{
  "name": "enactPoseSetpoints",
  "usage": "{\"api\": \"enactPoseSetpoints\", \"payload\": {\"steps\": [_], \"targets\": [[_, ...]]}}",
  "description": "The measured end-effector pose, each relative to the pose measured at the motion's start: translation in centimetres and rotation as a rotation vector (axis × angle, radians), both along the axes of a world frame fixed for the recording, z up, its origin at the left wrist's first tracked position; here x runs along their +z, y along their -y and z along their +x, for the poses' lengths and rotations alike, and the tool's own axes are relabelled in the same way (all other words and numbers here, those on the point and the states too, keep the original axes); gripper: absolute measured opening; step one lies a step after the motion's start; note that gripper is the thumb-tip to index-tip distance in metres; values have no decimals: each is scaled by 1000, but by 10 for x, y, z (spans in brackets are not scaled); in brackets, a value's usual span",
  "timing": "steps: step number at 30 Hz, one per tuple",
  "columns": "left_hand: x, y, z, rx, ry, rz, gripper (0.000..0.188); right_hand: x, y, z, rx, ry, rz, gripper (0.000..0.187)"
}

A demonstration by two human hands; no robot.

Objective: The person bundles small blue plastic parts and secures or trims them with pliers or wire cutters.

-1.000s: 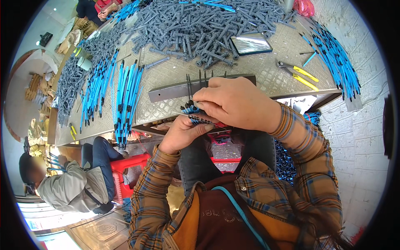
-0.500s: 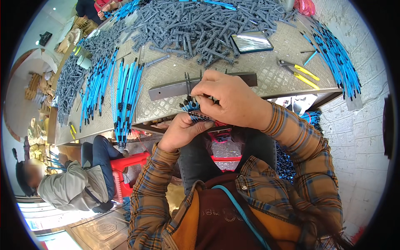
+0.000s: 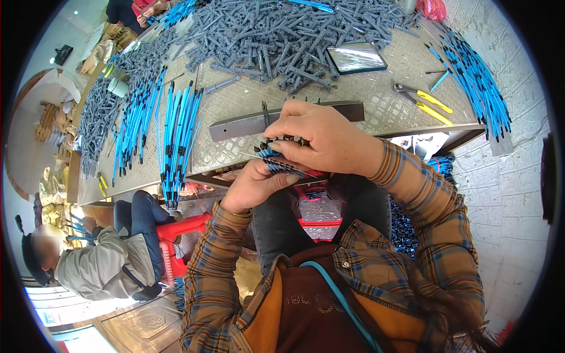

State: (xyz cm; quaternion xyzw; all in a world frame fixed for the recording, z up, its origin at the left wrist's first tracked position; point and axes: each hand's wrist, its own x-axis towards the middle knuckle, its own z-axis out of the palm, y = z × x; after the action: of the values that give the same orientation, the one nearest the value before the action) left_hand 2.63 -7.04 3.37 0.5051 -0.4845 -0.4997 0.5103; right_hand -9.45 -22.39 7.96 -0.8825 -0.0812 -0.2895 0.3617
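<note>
The person wears a plaid flannel shirt in brown, orange and dull blue checks, long sleeves buttoned down to the wrists, with a small pale button showing on the collar. Over it hangs a dark maroon apron or vest with mustard-orange side panels, and a thin teal strap runs slantwise across the chest. Both hands are bare, without gloves.
</note>
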Motion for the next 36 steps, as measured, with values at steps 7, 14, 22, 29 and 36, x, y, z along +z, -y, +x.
{"api": "enactPoseSetpoints", "payload": {"steps": [7,14,22,29,36], "targets": [[3,-1,1,-10,-115,2,24,3,2,0,61,-1,-15,18],[5,-3,0,-7,-143,20,23,4,-1,0,57,-17,-82,17],[-1,-5,3,13,-152,70,20,5,-4,1,86,40,-71,16],[-6,-5,2,46,-86,38,19,5,-8,3,-30,40,-62,14],[-9,0,0,24,26,-29,19,6,-4,3,3,24,-106,16]]}}
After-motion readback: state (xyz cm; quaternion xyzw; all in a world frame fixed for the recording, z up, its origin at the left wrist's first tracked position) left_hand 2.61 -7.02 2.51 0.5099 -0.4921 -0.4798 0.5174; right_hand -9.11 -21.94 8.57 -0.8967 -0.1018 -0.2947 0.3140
